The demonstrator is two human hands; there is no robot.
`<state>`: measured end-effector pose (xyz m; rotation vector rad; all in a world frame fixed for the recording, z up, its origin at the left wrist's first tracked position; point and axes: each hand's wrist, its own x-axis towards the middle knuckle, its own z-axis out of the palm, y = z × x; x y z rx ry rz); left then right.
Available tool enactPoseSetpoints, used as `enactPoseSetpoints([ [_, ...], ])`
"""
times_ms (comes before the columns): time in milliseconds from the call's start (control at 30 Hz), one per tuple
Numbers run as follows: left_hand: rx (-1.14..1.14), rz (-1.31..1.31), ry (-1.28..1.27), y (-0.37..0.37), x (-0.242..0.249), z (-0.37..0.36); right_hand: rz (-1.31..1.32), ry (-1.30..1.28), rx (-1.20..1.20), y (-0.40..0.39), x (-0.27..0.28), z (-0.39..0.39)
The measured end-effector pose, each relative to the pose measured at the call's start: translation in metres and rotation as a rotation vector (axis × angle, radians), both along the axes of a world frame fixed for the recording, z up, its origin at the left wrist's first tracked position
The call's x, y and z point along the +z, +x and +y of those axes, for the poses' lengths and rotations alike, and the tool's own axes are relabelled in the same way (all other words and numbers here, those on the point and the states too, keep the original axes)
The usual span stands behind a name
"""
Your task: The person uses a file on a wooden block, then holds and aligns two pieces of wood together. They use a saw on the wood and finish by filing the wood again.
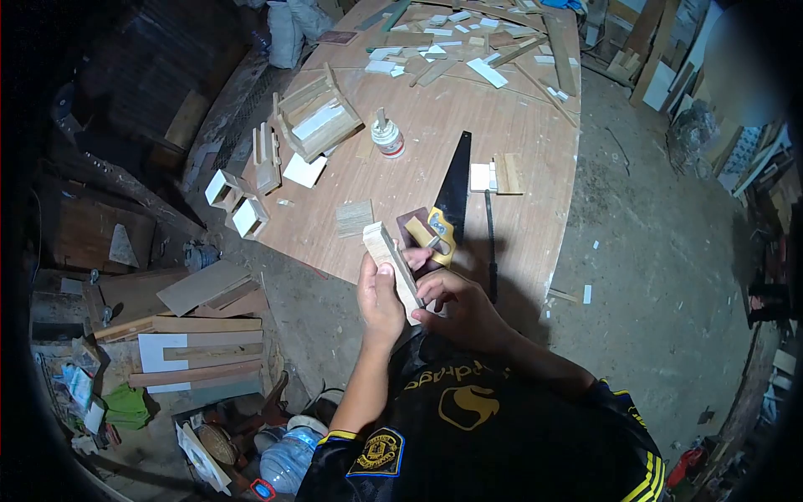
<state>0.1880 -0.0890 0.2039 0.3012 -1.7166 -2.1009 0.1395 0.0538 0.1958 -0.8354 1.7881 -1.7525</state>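
Observation:
A long, narrow piece of pale wood [386,253], apparently several strips layered together, is held tilted between my hands over the table's near edge. My left hand [381,294] wraps around its side, thumb pressed on the broad face and fingertips showing past the far side. At the lower end, my right hand [456,305] pinches the edge with curled fingers. Just beyond lie a handsaw [452,188] with a yellow handle and a small wooden block [418,232] on a dark reddish sheet. A thin square of wood [355,218] rests to the left.
An open glue jar [387,139] with a stick in it stands mid-table. Left of it are a wooden box [339,134] and small wooden assemblies [237,201]. A dark thin bar [491,243] lies right of the saw. Offcuts [435,50] cover the far end; boards lean at right.

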Motion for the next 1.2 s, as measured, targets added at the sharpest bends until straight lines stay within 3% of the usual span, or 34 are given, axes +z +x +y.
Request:
enactPoseSetpoints([
  [67, 0.053, -0.091, 0.122, -0.006, 0.000, 0.006, 0.049, 0.041, -0.040, -0.002, -0.008, 0.001],
  [133, 0.019, -0.142, 0.053, -0.004, -0.014, 0.007, 0.100, 0.079, -0.075, -0.005, -0.015, 0.002],
  [167, -0.011, -0.194, -0.019, -0.003, -0.020, 0.007, 0.018, 0.122, -0.032, -0.007, -0.018, 0.004],
  [233, -0.013, -0.225, 0.125, -0.003, -0.025, 0.008, -0.063, 0.165, 0.014, -0.009, -0.029, 0.006],
  [300, -0.009, -0.188, 0.445, -0.001, -0.034, 0.010, -0.359, 0.069, -0.028, -0.007, -0.046, 0.007],
  [400, -0.006, -0.204, 0.396, 0.005, -0.047, 0.010, -0.401, -0.075, -0.039, -0.003, -0.071, 0.007],
  [467, -0.030, -0.206, 0.424, 0.006, -0.053, 0.008, -0.395, -0.025, -0.048, -0.004, -0.073, 0.009],
  [567, 0.072, -0.323, 0.376, 0.007, -0.070, -0.003, -0.318, 0.045, -0.109, -0.002, -0.077, 0.010],
  [633, 0.224, -0.403, 0.163, 0.004, -0.102, -0.019, -0.247, 0.069, -0.160, -0.001, -0.082, 0.011],
  [667, 0.220, -0.403, 0.163, 0.003, -0.121, -0.032, -0.232, 0.115, -0.184, -0.002, -0.083, 0.012],
  [733, 0.220, -0.726, -0.128, 0.004, -0.175, -0.065, -0.217, 0.163, -0.214, -0.004, -0.093, 0.013],
  [800, 0.306, -0.724, -0.331, 0.008, -0.243, -0.091, -0.363, 0.181, -0.221, -0.005, -0.111, 0.017],
  [833, 0.300, -0.732, -0.467, 0.007, -0.246, -0.098, -0.367, 0.185, -0.234, -0.004, -0.113, 0.019],
  [867, 0.266, -0.864, -0.475, 0.005, -0.249, -0.104, -0.435, 0.168, -0.226, -0.003, -0.116, 0.023],
  [967, 0.215, -0.905, -0.562, -0.002, -0.268, -0.118, -0.502, 0.174, -0.255, 0.000, -0.119, 0.029],
  [1000, 0.186, -0.932, -0.734, -0.006, -0.270, -0.121, -0.499, 0.190, -0.270, 0.000, -0.119, 0.030],
  [1100, 0.163, -0.771, -0.595, -0.009, -0.277, -0.122, -0.537, 0.207, -0.297, 0.001, -0.119, 0.027],
  [1200, 0.220, -0.782, -0.560, -0.013, -0.310, -0.129, -0.495, 0.165, -0.317, 0.001, -0.119, 0.023],
])
